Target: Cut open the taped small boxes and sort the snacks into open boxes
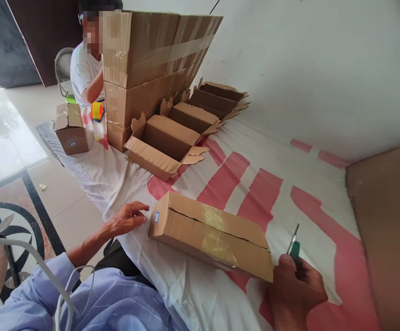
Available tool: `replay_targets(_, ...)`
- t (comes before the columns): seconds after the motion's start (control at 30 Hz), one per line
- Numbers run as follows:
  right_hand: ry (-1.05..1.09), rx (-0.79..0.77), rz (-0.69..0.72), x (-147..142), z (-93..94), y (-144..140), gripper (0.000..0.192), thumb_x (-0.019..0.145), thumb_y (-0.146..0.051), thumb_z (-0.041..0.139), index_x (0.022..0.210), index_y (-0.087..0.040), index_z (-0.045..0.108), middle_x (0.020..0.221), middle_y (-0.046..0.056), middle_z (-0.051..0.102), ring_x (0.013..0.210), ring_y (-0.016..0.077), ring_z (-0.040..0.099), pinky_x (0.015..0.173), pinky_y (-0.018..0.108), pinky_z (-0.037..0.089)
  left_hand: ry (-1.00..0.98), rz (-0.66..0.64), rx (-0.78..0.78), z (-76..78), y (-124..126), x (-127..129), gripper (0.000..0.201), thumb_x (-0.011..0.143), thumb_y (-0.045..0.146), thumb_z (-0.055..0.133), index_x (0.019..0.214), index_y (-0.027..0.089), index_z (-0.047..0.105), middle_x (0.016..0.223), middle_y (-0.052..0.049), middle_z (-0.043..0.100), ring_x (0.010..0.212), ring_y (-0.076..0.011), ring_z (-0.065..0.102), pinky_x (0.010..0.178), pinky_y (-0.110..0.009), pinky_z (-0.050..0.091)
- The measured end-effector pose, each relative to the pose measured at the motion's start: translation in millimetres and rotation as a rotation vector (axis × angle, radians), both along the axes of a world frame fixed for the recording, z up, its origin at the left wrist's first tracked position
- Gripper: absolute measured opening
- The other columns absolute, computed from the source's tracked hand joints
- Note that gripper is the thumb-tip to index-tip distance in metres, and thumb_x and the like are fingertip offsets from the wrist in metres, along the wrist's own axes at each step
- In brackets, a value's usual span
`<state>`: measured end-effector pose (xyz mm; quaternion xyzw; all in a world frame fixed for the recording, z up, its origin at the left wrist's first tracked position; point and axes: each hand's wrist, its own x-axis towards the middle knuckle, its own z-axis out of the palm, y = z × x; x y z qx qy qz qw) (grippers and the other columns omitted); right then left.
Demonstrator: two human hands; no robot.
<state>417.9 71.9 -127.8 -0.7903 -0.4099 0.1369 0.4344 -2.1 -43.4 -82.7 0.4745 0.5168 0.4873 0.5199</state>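
In front of me a long closed cardboard box point(217, 230) lies on the cloth, with clear tape across its top seam and a small blue-white label on its left end. My left hand point(130, 218) is beside that labelled end, its fingers loosely stretched out and nothing in them. Past the box's right end, my right hand point(300, 280) is closed around a green-handled tool with a thin metal shaft point(294, 241), which points up and away. Whether the shaft is a blade or a driver bit I cannot tell.
Several open cardboard boxes point(167, 142) stand in a row beyond, beside a tall stack of taped cartons point(151, 50). At left are a small box point(71, 128), a yellow-orange tape roll point(97, 111) and a seated person point(86, 76). A large carton point(389, 220) bounds the right side.
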Motion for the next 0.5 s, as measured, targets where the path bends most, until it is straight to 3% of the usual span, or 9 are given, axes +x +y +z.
replay_targets(0.1,0.039,0.005,-0.008,-1,0.9,-1,0.054,0.063,-0.045,0.062,0.106,-0.015,0.076,0.084,0.006,0.063,0.098,0.0368,0.070,0.094,0.048,0.058,-0.068,-0.019,-0.029,-4.7,1,12,0.055,0.077,0.052,0.090,0.120,0.019,0.082,0.107,-0.010,0.078,0.084,-0.0195,0.070,0.074,-0.030,0.051)
replay_targets(0.23,0.031,0.002,-0.011,-4,3.3,-2,0.055,0.064,-0.044,0.062,0.107,-0.013,0.076,0.084,0.006,0.063,0.101,0.0379,0.069,0.095,0.049,0.056,-0.139,0.079,-0.098,-11.4,7,21,0.063,0.059,0.057,0.100,0.103,0.015,0.083,0.082,-0.006,0.076,0.075,-0.0180,0.068,0.069,-0.028,0.049)
replay_targets(0.5,0.064,0.000,-0.023,-3,-0.3,0,0.049,0.065,-0.045,0.064,0.103,-0.017,0.075,0.085,0.004,0.061,0.094,0.0340,0.068,0.094,0.047,0.056,-0.210,0.142,-0.057,-14.5,13,25,0.052,0.060,0.059,0.099,0.084,0.016,0.083,0.081,-0.007,0.078,0.072,-0.0162,0.068,0.068,-0.027,0.049)
